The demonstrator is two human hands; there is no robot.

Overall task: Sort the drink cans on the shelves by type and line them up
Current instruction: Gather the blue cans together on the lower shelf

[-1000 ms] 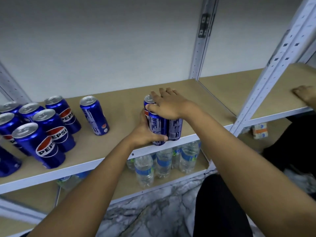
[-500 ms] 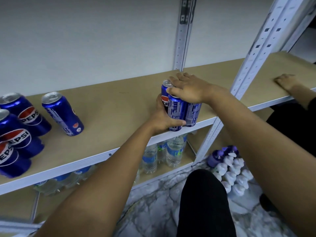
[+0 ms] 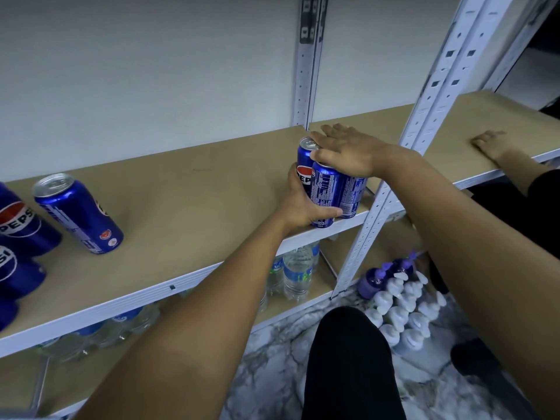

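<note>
A cluster of blue aluminium Pepsi cans stands upright at the front right end of the tan fibreboard shelf, beside the white perforated steel upright. The left hand wraps the cluster from the near left side, its thumb curled across the base of the front can, the other fingers hidden behind the cans. The right hand lies flat over the can tops with its fingers straight and together, covering most of the lids; how many cans the cluster holds cannot be told, though at least three bodies show. A single blue can with its label turned away stands apart toward the left of the same shelf, and further blue Pepsi cans at the left edge are cut off by the frame. On the adjoining shelf to the right, another person's hand rests flat on the board, the arm in a black sleeve. Below, clear plastic water bottles with blue labels stand on the lower shelf, partly hidden by the left forearm. White and purple pump bottles stand grouped on the grey-veined marble floor. A plain pale wall backs the shelving.
</note>
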